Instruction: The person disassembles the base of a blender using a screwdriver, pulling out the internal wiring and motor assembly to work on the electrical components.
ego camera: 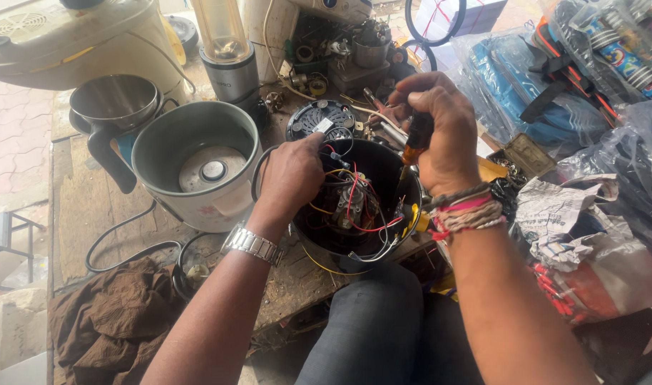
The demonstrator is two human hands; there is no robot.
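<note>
A black round appliance shell [383,160] lies open on the wooden bench, full of red, yellow and white wires [354,203] around a metal part. My left hand [292,175] grips the shell's left rim, fingers reaching toward the wires; a metal watch sits on that wrist. My right hand [440,128] holds a screwdriver with a black and amber handle [416,139], its tip pointing down into the shell. Thread bands circle the right wrist.
A grey rice cooker body [197,164] stands left of the shell, with a steel pot [115,103] and a blender jar [226,50] behind. A black vented base plate [319,117], loose parts, plastic bags [554,93] at right, brown cloth [112,321] at front left.
</note>
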